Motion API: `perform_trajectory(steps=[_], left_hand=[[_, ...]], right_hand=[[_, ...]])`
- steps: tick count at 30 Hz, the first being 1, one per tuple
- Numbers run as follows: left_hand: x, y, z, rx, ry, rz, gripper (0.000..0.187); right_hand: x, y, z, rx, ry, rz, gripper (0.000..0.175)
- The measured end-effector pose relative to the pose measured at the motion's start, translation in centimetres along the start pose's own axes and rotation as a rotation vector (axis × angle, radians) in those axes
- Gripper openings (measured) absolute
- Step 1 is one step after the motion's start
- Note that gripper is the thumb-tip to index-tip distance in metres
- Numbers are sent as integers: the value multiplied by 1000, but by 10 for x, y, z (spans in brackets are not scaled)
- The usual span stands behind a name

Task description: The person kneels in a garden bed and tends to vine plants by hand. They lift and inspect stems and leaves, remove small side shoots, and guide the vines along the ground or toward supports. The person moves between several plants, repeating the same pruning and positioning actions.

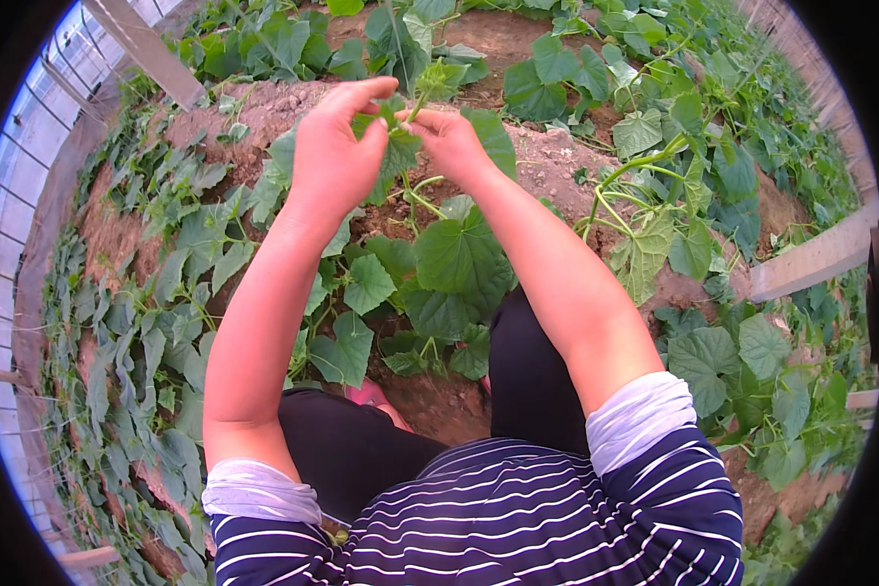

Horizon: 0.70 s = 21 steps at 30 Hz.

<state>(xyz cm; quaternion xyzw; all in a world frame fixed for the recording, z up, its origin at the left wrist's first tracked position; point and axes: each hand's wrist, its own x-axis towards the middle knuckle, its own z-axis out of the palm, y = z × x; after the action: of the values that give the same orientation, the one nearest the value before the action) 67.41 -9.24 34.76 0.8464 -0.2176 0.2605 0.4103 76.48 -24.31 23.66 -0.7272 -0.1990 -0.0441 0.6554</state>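
A young cucumber vine (pixel 412 192) rises from the leaves before me, its pale green growing tip (pixel 434 79) standing above my fingers. My right hand (pixel 454 145) pinches the stem just below that tip between thumb and fingers. On the other side, my left hand (pixel 338 150) curls around the same stem, thumb and forefinger apart with a leaf between them. Its remaining fingers are hidden, so its grip is unclear. A thin string (pixel 394 36) comes down from the top of the view close to the tip. Broad cucumber leaves (pixel 454 256) spread below both hands.
A soil ridge (pixel 557 157) crosses behind the vine. To the right, a bent vine (pixel 630 165) leans over the ridge. Pale posts stand at upper left (pixel 146 55) and right (pixel 813 253). Plastic sheeting (pixel 15 198) with dark ribs lines the left side. My knees flank the plant.
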Motion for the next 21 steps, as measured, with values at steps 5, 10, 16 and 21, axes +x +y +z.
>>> perform_trajectory(steps=[5, 10, 16, 21], left_hand=[[0, -18, -36, -390, -245, -177, 28], [-19, -60, -64, -235, -1153, -464, 22], [-58, -147, -1, -39, -1204, -663, 31], [-56, -189, 23, -48, -1209, -702, 31]], right_hand=[[-3, -11, -4, -128, -101, 119, 47], [-3, -12, -9, -280, -5, 167, 63], [10, 10, -48, -165, 52, 159, 31], [14, -8, -48, -247, 180, 55, 31]])
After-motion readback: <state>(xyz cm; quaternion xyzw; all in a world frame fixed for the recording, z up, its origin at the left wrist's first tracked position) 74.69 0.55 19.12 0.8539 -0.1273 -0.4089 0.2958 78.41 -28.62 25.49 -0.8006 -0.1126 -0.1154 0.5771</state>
